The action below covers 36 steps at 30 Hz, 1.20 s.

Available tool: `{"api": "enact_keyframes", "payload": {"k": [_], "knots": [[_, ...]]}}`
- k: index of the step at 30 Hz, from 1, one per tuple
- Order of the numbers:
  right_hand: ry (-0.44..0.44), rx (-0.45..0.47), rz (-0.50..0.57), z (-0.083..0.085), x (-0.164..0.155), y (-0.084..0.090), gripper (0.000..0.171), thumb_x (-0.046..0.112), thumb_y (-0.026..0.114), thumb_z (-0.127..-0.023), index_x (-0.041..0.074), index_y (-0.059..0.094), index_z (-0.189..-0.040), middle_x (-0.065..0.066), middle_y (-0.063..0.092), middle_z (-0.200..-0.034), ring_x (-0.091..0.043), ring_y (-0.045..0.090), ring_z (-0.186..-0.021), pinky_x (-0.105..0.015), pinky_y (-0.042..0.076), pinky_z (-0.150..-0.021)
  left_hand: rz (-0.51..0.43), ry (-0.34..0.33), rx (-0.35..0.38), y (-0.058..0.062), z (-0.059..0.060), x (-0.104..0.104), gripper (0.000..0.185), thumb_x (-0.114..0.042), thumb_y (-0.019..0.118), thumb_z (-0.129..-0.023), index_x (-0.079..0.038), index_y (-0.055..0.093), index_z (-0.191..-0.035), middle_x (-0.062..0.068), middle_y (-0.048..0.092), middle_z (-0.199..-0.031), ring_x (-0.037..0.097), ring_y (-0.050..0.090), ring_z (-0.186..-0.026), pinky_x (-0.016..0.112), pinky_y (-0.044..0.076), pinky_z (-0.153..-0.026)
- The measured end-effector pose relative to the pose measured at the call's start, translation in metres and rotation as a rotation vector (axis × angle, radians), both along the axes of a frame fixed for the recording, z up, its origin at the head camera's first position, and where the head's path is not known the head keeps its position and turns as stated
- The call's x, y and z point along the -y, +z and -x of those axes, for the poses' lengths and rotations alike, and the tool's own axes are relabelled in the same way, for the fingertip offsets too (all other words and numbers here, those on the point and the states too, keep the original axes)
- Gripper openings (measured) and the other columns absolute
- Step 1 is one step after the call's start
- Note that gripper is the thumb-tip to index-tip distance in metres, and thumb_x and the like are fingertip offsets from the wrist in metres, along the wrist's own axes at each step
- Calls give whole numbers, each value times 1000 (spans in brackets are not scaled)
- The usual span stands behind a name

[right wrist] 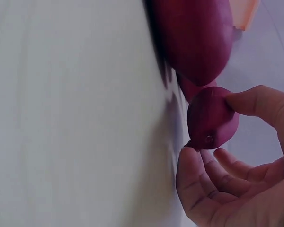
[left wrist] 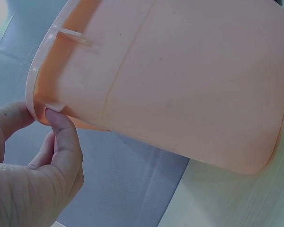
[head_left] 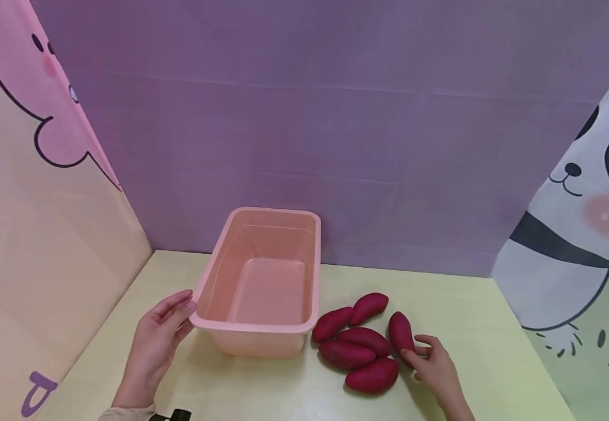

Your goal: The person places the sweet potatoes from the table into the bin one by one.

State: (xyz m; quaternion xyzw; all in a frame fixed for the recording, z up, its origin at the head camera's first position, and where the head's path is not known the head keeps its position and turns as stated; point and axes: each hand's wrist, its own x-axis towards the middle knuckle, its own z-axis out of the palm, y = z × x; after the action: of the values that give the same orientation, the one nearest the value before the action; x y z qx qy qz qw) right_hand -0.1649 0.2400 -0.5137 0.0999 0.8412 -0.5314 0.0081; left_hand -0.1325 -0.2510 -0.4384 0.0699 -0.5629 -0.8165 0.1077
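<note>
A pink plastic tub point(head_left: 259, 339) stands on the table, its inside bare. My left hand point(head_left: 159, 339) pinches its near left corner; in the left wrist view the thumb and fingers point(left wrist: 64, 137) close on the rim of the tub point(left wrist: 180, 85). To the right of the tub lies a cluster of several dark red sweet potatoes point(head_left: 346, 355). My right hand point(head_left: 436, 368) is at the rightmost sweet potato point(head_left: 401, 330). In the right wrist view, thumb and fingertips pinch the end of that sweet potato point(right wrist: 212, 116), close over the tabletop.
The pale table point(head_left: 241, 386) meets a purple cloth backdrop point(head_left: 304, 128) just behind the tub. A cloth with a pink cartoon figure point(head_left: 57, 140) hangs on the left, and one with a panda point(head_left: 567, 234) on the right.
</note>
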Motion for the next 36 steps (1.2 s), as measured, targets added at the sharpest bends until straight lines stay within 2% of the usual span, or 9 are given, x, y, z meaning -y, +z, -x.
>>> {"api": "enact_keyframes", "payload": {"k": [4, 8, 12, 16, 22, 28, 31, 36], "knots": [[14, -13, 58, 3, 1, 10, 51, 13, 74, -90, -5, 49, -131, -21, 67, -107, -22, 68, -79, -31, 59, -61, 7, -1, -6, 0, 0, -1, 22, -3, 68, -95, -7, 70, -117, -1, 70, -101, 12, 68, -87, 23, 58, -77], [51, -61, 131, 12, 8, 28, 48, 8, 71, -92, -5, 49, -132, -23, 66, -108, -26, 70, -81, -34, 61, -67, 16, -2, -10, -1, 1, 0, 22, -3, 68, -95, -7, 71, -117, -1, 71, -102, 12, 68, -87, 23, 57, -78], [109, -98, 199, 24, 19, 52, 47, 4, 70, -92, -6, 49, -133, -23, 65, -109, -22, 70, -82, -35, 61, -69, 19, -6, -6, -3, 2, 0, 20, -4, 68, -96, -11, 74, -113, 0, 70, -101, 12, 68, -88, 23, 57, -79], [195, -140, 214, 39, 37, 82, 47, 5, 71, -92, -5, 51, -133, -24, 63, -113, -23, 70, -85, -36, 61, -71, 10, -7, -2, -2, 3, -1, 20, -3, 68, -95, -13, 76, -111, 0, 70, -100, 11, 68, -87, 22, 57, -78], [338, -207, 132, 70, 75, 129, 49, 11, 74, -90, -4, 53, -133, -24, 62, -118, -31, 68, -93, -43, 61, -74, 8, -1, 6, -1, 5, -4, 22, -2, 69, -95, -13, 76, -112, 0, 71, -101, 12, 69, -86, 23, 58, -78], [441, -205, 51, 97, 122, 163, 51, 16, 76, -89, -1, 54, -132, -20, 64, -118, -29, 66, -100, -37, 61, -72, 26, 4, 26, 0, 6, -7, 22, -4, 69, -95, -13, 75, -114, -1, 70, -103, 12, 68, -87, 22, 57, -78], [481, -191, 35, 109, 149, 174, 52, 16, 77, -87, -1, 54, -131, -20, 64, -116, -29, 67, -96, -36, 61, -70, 34, 8, 37, 0, 6, -7, 22, -5, 70, -94, -14, 75, -114, -2, 70, -103, 12, 68, -88, 22, 57, -78], [542, -157, -63, 131, 195, 183, 49, 19, 78, -84, 1, 58, -125, -15, 66, -110, -24, 68, -84, -34, 61, -65, 31, 13, 37, 1, 5, -5, 21, -5, 70, -94, -15, 76, -112, -2, 70, -102, 12, 68, -88, 22, 57, -79]]}}
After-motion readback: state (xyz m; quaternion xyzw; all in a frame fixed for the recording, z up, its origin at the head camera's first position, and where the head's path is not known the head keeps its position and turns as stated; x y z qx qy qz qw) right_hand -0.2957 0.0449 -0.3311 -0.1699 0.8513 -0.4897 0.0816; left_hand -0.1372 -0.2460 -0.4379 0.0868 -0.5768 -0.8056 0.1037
